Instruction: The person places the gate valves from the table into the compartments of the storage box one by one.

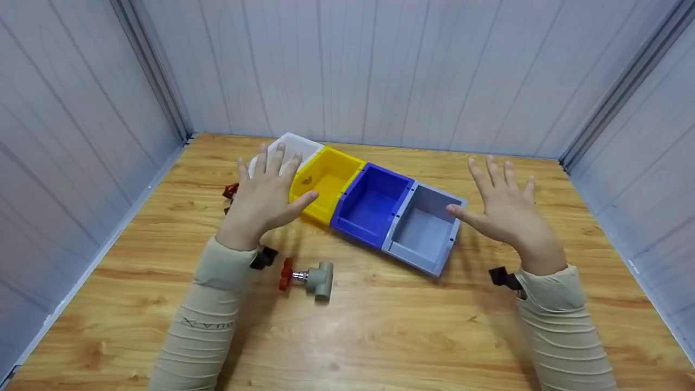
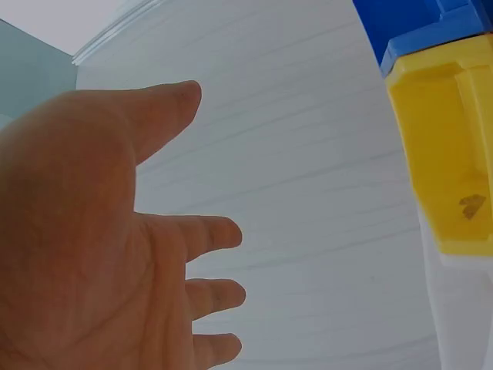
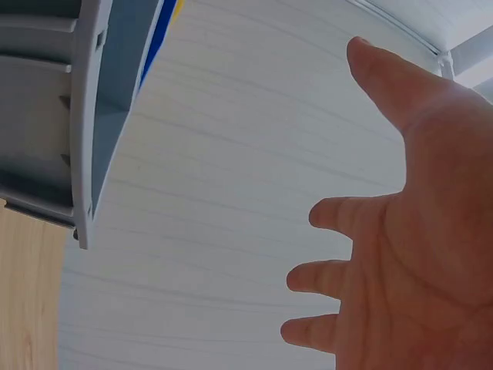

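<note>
My left hand (image 1: 263, 198), fingers spread and holding nothing, overlaps the white bin (image 1: 296, 146) and the edge of the yellow bin (image 1: 326, 187) in the head view. Fingers spread as well, my right hand (image 1: 507, 214) is just right of the grey bin (image 1: 426, 225), its thumb overlapping that bin's rim. A blue bin (image 1: 374, 203) joins the yellow and grey ones in one slanted row. On the table, right of the left wrist, lies a grey tee-shaped pipe valve (image 1: 323, 281) with a red handwheel (image 1: 286, 274). Another red handwheel (image 1: 230, 190) shows partly behind my left hand.
The wood-grain table (image 1: 380, 336) is bounded by pale panel walls (image 1: 347, 70) at the back and both sides. A dark mark (image 2: 472, 206) shows inside the yellow bin. Black wrist mounts (image 1: 264, 258) stick out from the sleeves.
</note>
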Tool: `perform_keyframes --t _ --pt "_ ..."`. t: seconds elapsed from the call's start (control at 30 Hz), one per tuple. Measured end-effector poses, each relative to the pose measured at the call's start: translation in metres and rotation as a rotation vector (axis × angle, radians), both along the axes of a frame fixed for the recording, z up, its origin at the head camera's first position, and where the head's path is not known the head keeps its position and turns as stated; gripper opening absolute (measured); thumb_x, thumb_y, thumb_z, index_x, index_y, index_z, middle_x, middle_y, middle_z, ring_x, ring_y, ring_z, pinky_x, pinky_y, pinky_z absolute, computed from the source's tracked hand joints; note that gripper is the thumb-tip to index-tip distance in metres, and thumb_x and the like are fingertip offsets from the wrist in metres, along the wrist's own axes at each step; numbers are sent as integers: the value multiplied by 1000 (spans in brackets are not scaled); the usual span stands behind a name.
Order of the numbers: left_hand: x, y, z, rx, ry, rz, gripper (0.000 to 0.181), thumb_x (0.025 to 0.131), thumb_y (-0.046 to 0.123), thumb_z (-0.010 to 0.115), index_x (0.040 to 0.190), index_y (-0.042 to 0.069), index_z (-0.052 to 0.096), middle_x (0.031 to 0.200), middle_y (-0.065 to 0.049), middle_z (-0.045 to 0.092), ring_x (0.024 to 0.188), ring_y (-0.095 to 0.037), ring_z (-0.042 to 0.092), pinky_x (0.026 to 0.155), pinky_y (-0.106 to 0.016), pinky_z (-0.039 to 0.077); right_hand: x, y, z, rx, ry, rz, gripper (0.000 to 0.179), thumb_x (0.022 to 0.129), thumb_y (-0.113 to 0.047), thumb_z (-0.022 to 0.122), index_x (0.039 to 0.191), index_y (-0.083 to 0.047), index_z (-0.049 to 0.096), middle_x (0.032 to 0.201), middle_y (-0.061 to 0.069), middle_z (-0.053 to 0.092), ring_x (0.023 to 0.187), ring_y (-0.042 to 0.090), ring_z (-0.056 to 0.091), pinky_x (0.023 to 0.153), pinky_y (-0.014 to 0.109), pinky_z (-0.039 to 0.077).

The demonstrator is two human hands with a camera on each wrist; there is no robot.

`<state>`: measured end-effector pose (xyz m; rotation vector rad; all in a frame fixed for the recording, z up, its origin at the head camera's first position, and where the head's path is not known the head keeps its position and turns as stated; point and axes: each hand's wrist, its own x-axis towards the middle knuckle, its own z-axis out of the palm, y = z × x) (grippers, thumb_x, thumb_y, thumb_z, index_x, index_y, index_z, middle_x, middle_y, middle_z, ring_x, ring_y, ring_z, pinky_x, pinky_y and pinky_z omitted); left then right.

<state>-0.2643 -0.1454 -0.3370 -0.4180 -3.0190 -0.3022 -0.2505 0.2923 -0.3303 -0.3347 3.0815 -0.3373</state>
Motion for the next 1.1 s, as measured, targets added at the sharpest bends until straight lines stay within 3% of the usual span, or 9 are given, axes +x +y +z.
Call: perform_keyframes --t 0.3,0.63,0.9,1.1 --pt "-14 -15 2 15 -66 -12 90 108 71 38 176 16 17 183 -20 3 167 -51 -4 126 -83 -3 -8 6 -9 -17 -36 4 112 100 -82 49 176 -22 -5 181 26 -9 163 58 -12 119 87 -15" --pt "-29 -22 0 29 -136 -27 91 108 72 36 176 14 16 182 -22 8 168 -51 2 128 -81 4 -20 5 -19 -58 -33 25 109 102 -78 52 176 -23 -4 182 25 0 165 57 -3 121 87 -4" --pt "-39 -26 1 53 -125 -64 92 108 71 39 174 9 23 180 -24 20 166 -51 14 132 -74 13 -22 4 -28 -12 -23 6 105 105 -70 55 176 -15 0 180 30 8 163 59 9 125 84 7" --pt "-47 -28 0 77 -112 -98 95 108 73 41 172 4 28 176 -27 28 163 -50 25 132 -68 24 -23 3 -33 -19 -22 -22 100 107 -61 58 175 -8 10 177 32 18 161 57 21 126 77 23"
